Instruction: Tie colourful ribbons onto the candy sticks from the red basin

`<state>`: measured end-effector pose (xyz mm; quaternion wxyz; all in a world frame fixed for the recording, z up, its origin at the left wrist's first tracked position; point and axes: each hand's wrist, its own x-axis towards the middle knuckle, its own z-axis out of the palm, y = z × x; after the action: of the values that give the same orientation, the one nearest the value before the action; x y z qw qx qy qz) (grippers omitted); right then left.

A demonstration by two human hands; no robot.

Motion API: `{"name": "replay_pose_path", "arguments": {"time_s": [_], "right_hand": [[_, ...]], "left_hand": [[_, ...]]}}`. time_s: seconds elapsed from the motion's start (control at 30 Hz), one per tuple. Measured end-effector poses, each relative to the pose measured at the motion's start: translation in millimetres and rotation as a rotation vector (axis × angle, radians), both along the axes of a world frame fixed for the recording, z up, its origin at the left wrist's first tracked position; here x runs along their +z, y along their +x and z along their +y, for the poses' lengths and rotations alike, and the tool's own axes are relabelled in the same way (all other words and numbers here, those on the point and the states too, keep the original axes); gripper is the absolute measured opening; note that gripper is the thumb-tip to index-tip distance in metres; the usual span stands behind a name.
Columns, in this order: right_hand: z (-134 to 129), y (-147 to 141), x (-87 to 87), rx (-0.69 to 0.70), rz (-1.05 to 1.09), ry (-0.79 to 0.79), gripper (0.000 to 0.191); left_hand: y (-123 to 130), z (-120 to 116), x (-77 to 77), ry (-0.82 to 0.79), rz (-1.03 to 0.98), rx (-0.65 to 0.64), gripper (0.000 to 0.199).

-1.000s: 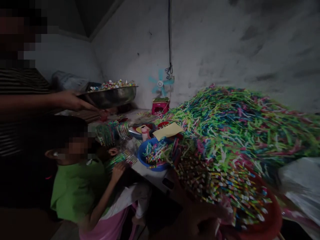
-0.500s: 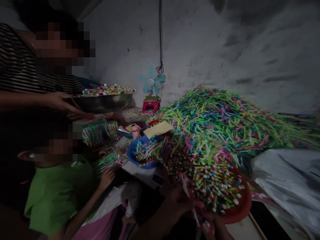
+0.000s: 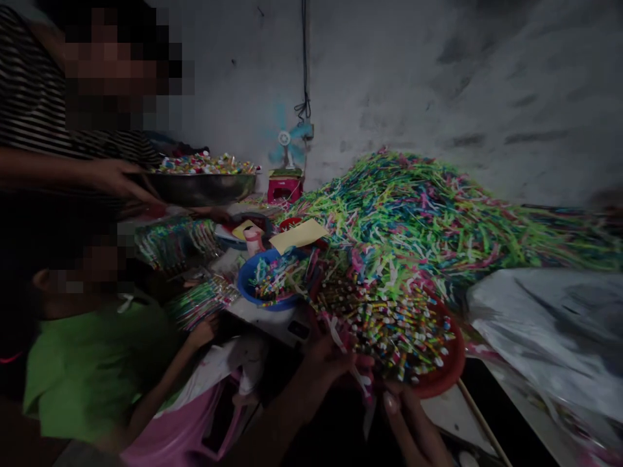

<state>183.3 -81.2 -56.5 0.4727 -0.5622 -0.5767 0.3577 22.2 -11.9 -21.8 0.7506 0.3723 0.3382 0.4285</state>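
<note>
Ribbon point(image 3: 337, 334) in pink and white is pinched in the closed fingers of the left hand point(image 3: 318, 366), in front of the near left rim of a red basin point(image 3: 455, 373) heaped with sticks point(image 3: 403, 324). Beside it, the right hand point(image 3: 413, 421) is partly curled, its grip impossible to tell. A blue bowl point(image 3: 244, 290) stands near the table's point(image 3: 260, 318) front edge.

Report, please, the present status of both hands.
Left hand holding pink-and-white ribbon. Right hand close by, hold unclear. Red basin of colourful sticks just beyond.
</note>
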Motion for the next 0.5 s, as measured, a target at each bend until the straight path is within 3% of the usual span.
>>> {"name": "replay_pose_path", "arguments": {"time_s": [0.1, 0.5], "right_hand": [[0, 1, 0.8, -0.077, 0.061, -0.027, 0.032], [6, -22, 19.2, -0.041, 0.014, 0.141, 0.016]], "left_hand": [[-3, 2, 6.3, -0.017, -0.004, 0.060, 0.051], [-6, 7, 11.7, -0.008, -0.008, 0.090, 0.043]]}}
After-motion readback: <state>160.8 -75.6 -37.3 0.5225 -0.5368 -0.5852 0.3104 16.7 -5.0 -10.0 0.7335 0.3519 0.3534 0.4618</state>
